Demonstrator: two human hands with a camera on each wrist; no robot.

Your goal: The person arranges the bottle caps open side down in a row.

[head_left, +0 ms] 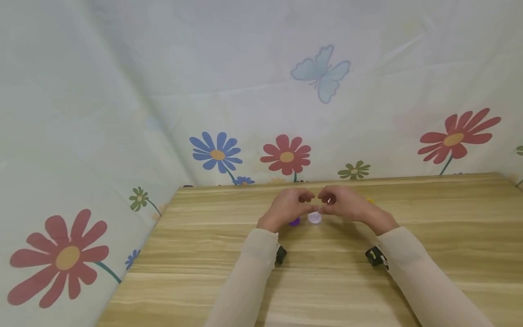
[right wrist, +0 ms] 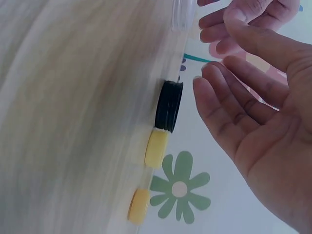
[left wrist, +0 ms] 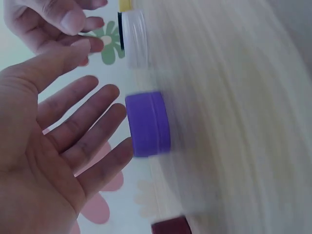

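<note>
The fingers of the left hand [head_left: 287, 207] are spread and only slightly bent, with nothing in their hold. The right hand [head_left: 347, 203] is much the same, its fingers side by side in a soft curve, grasping nothing. The 2 hands face each other, thumbs and fingertips close together above the table; from where I stand I can't tell whether the thumbs actually touch.

Right below the fingertips sits a round, whitish, translucent plastic cap [head_left: 314, 219]. Just beside it, under the left hand, is a round purple plastic cap [left wrist: 148, 124], and past that, farther to the left, a dark red piece [left wrist: 171, 226], only partly in view. On the right-hand side stands a ridged black round cap [right wrist: 169, 107] with a flat-sided yellow piece [right wrist: 156, 148] close against it, then an orange-yellow piece [right wrist: 139, 206] a little apart.

Farther out, cream sleeves [head_left: 251, 268] cover both forearms, and 2 small black devices [head_left: 375, 256] show at the wrists. Everything rests on a wood-grain table [head_left: 196, 254]. Behind hangs a pale cloth [head_left: 229, 59] printed with flowers and 1 blue butterfly [head_left: 321, 73].
</note>
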